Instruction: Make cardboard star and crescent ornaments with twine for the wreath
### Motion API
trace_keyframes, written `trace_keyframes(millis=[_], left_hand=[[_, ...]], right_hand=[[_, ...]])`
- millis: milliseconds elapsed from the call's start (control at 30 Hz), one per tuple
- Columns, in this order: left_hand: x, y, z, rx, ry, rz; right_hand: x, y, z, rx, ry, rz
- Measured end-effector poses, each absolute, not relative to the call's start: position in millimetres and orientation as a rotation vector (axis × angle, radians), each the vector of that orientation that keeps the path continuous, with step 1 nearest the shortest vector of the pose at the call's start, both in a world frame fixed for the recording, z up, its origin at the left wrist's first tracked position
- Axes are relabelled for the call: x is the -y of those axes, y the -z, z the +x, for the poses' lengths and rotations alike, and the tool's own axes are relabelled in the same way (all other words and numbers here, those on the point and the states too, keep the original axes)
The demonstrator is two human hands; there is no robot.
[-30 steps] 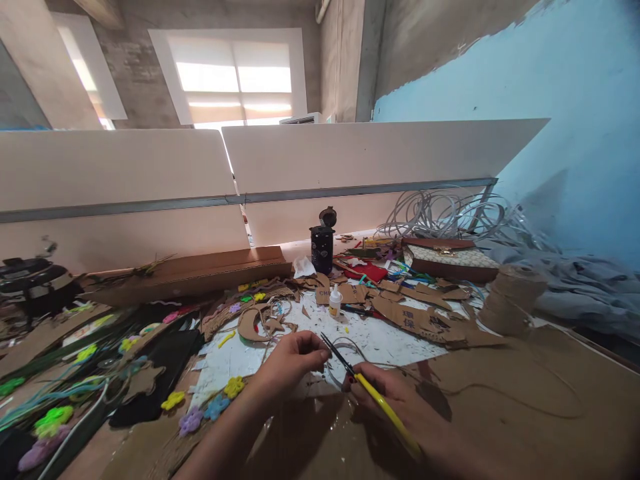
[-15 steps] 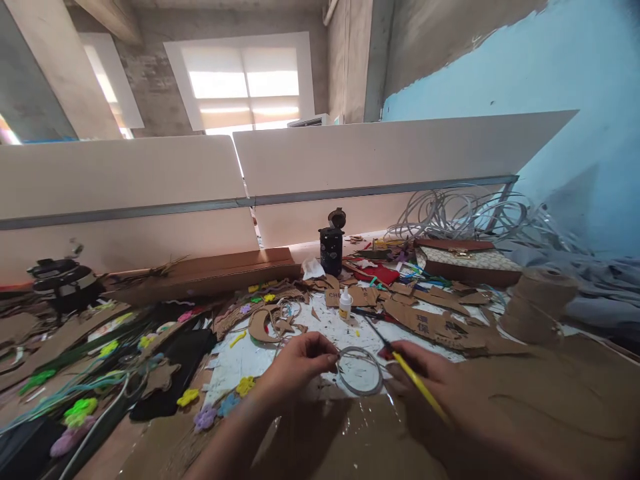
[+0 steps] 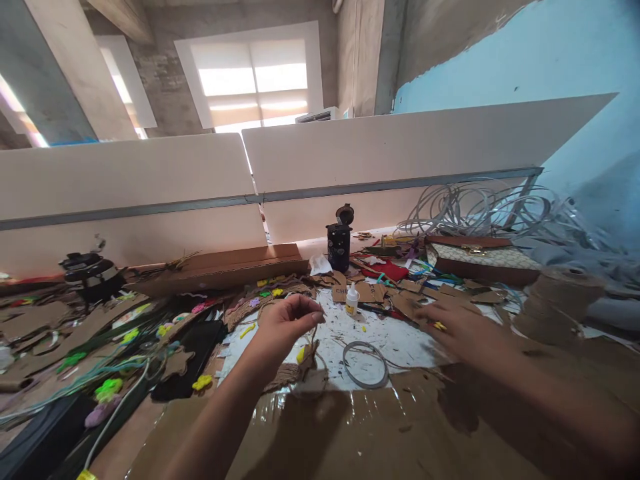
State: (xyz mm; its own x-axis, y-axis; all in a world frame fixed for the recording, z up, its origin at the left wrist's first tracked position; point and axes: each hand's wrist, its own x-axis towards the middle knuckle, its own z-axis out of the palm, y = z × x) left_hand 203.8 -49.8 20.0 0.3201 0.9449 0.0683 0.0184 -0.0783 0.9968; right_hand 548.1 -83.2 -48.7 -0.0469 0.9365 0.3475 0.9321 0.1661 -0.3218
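My left hand (image 3: pixel 293 323) is closed in a pinch, with a thin brown strand of twine (image 3: pixel 315 333) hanging from its fingertips. My right hand (image 3: pixel 455 327) reaches forward over cardboard scraps and is blurred. A bit of yellow handle (image 3: pixel 440 326) shows at its fingers; the rest of that tool is hidden. Between the hands a grey ring (image 3: pixel 344 363) lies on the white work surface, apart from both. A loose brown strand runs right from it. Below my left hand are a small yellow piece (image 3: pixel 301 355) and a twine-covered piece (image 3: pixel 287 377).
A small white glue bottle (image 3: pixel 352 301) stands before a black flask (image 3: pixel 339 247) with its lid up. A twine spool (image 3: pixel 560 303) and a patterned bag (image 3: pixel 480 260) sit at right. Crocheted flowers and cardboard scraps crowd the left. A cardboard sheet (image 3: pixel 350 440) covers the near edge.
The grey ring has left my left hand and lies on the surface. My left hand has moved up and left. The right hand has gone forward and right, its yellow-handled tool now mostly hidden.
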Motion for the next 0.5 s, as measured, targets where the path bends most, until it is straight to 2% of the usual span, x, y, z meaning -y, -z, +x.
trace_keyframes(millis=[100,200,300,500], left_hand=[[54.9,-24.2,210.2,-0.988,-1.059,1.369],[61.5,-25.8,220.0,-0.997,-1.116,1.304],[69.1,-27.3,232.2,-0.969,-1.183,1.234],[82.9,-32.4,257.1,-0.898,-1.235,1.141]], right_hand=[[93.8,26.5,496.4,1.898,-0.503,-1.556],[104.2,19.9,449.4,1.819,-0.802,-1.415],[108.5,29.3,419.9,1.735,-0.986,-1.380],[111.7,44.5,400.4,1.505,-1.137,-1.315]])
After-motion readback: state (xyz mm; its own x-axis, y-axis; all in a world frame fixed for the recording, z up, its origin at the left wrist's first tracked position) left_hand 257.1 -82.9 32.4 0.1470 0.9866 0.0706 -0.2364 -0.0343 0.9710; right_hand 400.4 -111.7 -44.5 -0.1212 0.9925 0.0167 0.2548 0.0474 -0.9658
